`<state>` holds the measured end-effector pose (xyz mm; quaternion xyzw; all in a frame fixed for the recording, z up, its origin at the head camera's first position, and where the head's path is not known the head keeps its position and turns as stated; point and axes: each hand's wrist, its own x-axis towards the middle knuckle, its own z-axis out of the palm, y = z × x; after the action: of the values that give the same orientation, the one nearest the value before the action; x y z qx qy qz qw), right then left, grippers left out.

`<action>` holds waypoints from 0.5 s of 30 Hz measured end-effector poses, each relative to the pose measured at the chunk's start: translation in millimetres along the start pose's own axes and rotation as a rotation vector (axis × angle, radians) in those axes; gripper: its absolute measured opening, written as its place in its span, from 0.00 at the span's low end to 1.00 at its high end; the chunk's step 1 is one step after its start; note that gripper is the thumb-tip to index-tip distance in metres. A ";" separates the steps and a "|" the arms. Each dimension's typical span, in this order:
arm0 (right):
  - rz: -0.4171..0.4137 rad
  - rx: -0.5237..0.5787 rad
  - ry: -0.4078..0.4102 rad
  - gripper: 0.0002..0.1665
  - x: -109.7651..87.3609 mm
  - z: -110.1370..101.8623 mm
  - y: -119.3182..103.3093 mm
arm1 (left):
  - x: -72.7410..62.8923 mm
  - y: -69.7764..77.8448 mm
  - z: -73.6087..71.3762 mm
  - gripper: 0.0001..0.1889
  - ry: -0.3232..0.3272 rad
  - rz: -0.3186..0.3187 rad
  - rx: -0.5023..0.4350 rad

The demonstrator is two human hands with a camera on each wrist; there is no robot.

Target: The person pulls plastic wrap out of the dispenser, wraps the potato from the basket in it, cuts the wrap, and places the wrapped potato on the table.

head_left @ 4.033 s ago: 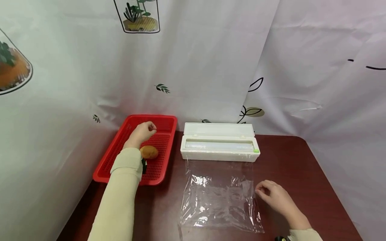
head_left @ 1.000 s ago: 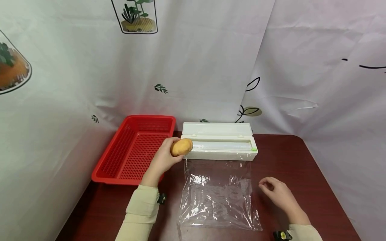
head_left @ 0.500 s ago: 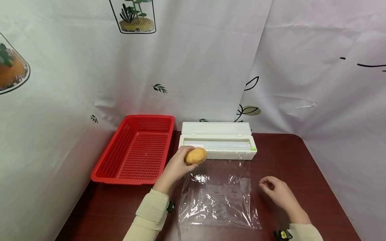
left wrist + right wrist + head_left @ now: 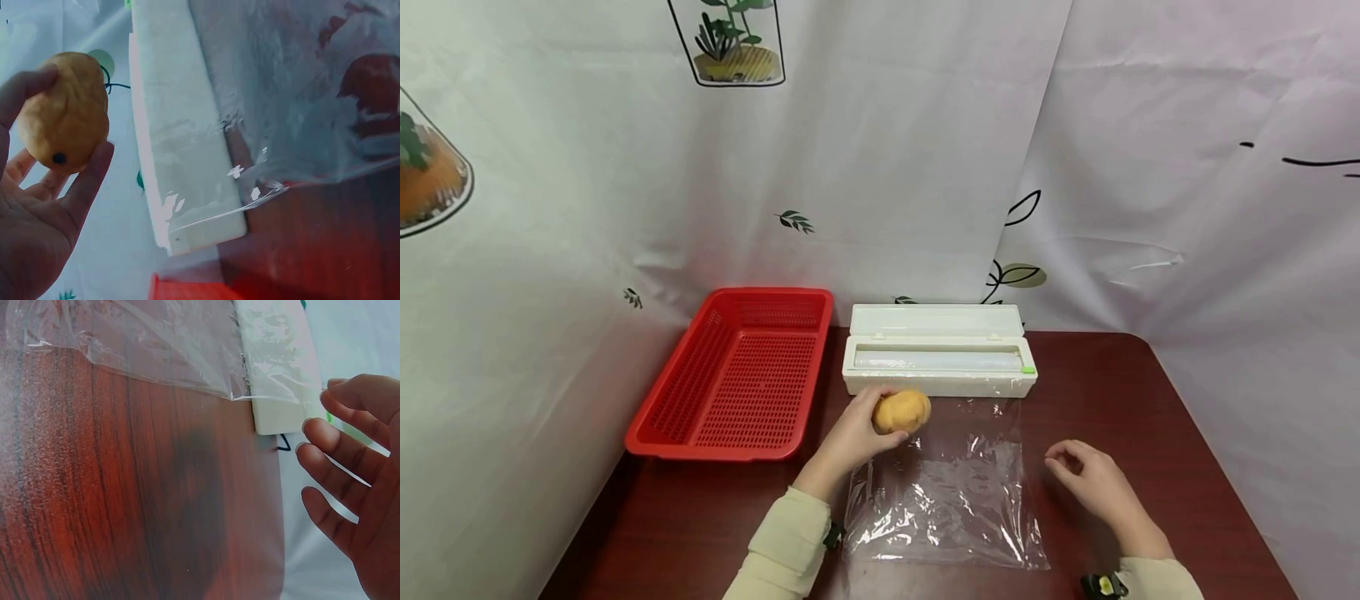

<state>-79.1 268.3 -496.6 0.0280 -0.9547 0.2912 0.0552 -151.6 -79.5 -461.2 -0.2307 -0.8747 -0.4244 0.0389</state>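
Observation:
My left hand (image 4: 853, 435) grips a yellow-brown potato (image 4: 902, 412) between thumb and fingers, over the far left part of a clear sheet of cling film (image 4: 947, 500). In the left wrist view the potato (image 4: 65, 112) shows a dark spot near its lower end. The film lies spread on the table and runs out of a white cling film dispenser box (image 4: 940, 385), whose lid stands raised with the roll inside. To the right of the film, my right hand (image 4: 1093, 483) holds nothing; its fingers (image 4: 337, 447) are loosely bent.
A red plastic basket (image 4: 808, 383) with a perforated bottom stands at the left of the dark red-brown table (image 4: 1120, 400). Behind the table hangs a white printed cloth (image 4: 895, 167). A green slider (image 4: 1028, 369) sits at the right end of the dispenser.
My left hand has taken the potato out of the red basket and carried it rightward and nearer, past the dispenser's front, over the film. The right hand has barely moved.

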 end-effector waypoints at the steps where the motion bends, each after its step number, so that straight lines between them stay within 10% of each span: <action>1: 0.001 0.001 -0.001 0.04 -0.2 0.1 0.1 | -1.0 -1.0 2.0 0.30 -0.007 -0.001 -0.014; 15: 0.000 0.004 -0.007 0.03 -2.0 3.0 2.7 | -10.3 -10.0 37.0 0.28 -0.148 -0.196 -0.292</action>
<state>-77.6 268.9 -500.8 0.0293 -0.9542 0.2932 0.0519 -142.1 -60.6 -494.7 -0.1783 -0.8225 -0.5306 -0.1007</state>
